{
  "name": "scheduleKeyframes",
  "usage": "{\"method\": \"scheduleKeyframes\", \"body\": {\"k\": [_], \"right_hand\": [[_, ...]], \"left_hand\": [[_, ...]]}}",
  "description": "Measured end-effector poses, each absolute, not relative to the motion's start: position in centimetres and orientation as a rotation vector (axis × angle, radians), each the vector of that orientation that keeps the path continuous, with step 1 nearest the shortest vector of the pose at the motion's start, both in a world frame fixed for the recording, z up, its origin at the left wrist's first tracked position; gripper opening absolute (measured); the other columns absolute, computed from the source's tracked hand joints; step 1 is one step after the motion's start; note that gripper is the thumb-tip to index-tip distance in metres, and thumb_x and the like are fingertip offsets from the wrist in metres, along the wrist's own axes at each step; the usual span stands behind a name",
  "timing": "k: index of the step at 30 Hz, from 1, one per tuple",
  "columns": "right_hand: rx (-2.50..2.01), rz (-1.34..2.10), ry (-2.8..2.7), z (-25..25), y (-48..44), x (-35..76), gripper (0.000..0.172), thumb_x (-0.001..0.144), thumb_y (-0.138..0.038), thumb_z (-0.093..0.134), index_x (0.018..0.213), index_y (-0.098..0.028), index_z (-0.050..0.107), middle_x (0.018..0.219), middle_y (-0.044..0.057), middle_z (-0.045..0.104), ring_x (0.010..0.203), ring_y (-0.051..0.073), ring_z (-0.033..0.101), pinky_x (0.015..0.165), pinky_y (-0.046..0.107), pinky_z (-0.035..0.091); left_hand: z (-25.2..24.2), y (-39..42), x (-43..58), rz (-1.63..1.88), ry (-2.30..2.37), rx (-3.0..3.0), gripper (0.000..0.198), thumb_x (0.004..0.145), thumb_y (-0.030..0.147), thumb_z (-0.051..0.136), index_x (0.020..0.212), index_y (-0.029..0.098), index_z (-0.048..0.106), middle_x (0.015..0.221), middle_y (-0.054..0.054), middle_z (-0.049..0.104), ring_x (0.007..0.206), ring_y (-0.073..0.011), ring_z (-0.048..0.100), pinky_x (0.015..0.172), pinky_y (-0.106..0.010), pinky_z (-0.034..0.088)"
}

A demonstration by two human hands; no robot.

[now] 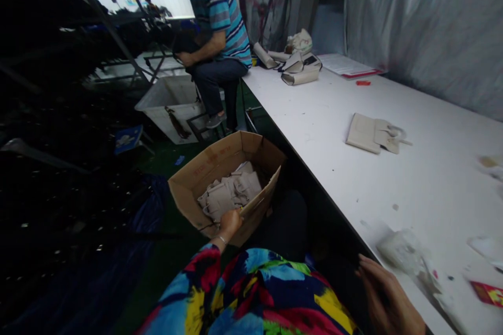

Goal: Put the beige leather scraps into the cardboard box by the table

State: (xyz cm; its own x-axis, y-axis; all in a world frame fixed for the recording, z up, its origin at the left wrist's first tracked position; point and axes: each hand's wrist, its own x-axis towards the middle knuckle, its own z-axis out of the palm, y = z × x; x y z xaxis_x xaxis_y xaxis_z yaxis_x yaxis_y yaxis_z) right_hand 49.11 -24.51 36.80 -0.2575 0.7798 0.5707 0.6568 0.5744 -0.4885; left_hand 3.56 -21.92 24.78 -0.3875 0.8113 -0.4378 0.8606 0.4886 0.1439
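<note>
My left hand is closed over the near rim of a cardboard box on the floor. Inside the box lies a heap of beige leather-like pieces, some with straps. My right hand is at the near edge of the white table, its fingers stretched out and holding nothing. Close by it on the table is a crumpled clear plastic bag. Farther up the tabletop rests a flat beige bag piece with a flap.
A person in a striped shirt sits by the table's far end. Several beige bags and a paper board lie there. A white bin, a small blue stool and a fan stand beyond. A red packet lies at right.
</note>
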Motion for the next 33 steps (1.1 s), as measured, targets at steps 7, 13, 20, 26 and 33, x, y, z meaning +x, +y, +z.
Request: {"method": "scheduleKeyframes", "body": {"k": [7, 13, 20, 26, 33], "right_hand": [[-1.082, 0.161, -2.097, 36.4, -24.6, 47.8, 0.027, 0.105, -0.040, 0.057, 0.122, -0.023, 0.069, 0.113, 0.005, 0.079, 0.092, 0.021, 0.080, 0.085, 0.026, 0.066], [-1.059, 0.243, -2.132, 37.0, -24.6, 47.0, 0.024, 0.105, -0.037, 0.056, 0.120, -0.024, 0.070, 0.106, 0.003, 0.080, 0.087, 0.019, 0.081, 0.080, 0.020, 0.066], [-1.003, 0.372, -2.222, 38.1, -23.6, 45.0, 0.020, 0.105, -0.029, 0.056, 0.120, -0.025, 0.069, 0.103, 0.002, 0.080, 0.085, 0.018, 0.081, 0.077, 0.019, 0.066], [-1.012, 0.515, -2.284, 39.1, -21.7, 42.1, 0.020, 0.105, -0.022, 0.055, 0.121, -0.026, 0.067, 0.106, 0.005, 0.079, 0.092, 0.020, 0.080, 0.080, 0.024, 0.065], [-0.985, 0.744, -2.284, 39.1, -16.9, 35.8, 0.017, 0.106, -0.027, 0.054, 0.116, -0.024, 0.068, 0.101, 0.005, 0.076, 0.088, 0.019, 0.075, 0.076, 0.027, 0.059]], "left_hand": [[24.6, -21.7, 3.8, -0.065, 2.321, 1.363, 0.035, 0.105, 0.040, 0.060, 0.125, 0.012, 0.068, 0.116, -0.010, 0.072, 0.107, -0.0260, 0.071, 0.095, -0.044, 0.059], [24.7, -22.1, 3.7, -0.048, 2.327, 1.369, 0.034, 0.103, 0.042, 0.062, 0.121, 0.014, 0.069, 0.111, -0.010, 0.073, 0.100, -0.0232, 0.071, 0.092, -0.045, 0.060], [25.1, -20.8, 2.0, -0.009, 2.288, 1.375, 0.036, 0.103, 0.042, 0.063, 0.123, 0.013, 0.069, 0.116, -0.011, 0.072, 0.106, -0.0248, 0.071, 0.096, -0.046, 0.059], [25.0, -18.5, -0.4, -0.001, 2.289, 1.351, 0.040, 0.101, 0.045, 0.065, 0.129, 0.016, 0.068, 0.120, -0.012, 0.074, 0.113, -0.0272, 0.071, 0.102, -0.049, 0.054], [24.4, -17.6, -2.5, 0.036, 2.320, 1.325, 0.037, 0.098, 0.036, 0.066, 0.130, 0.018, 0.071, 0.117, -0.014, 0.077, 0.111, -0.0303, 0.073, 0.096, -0.046, 0.056]]}}
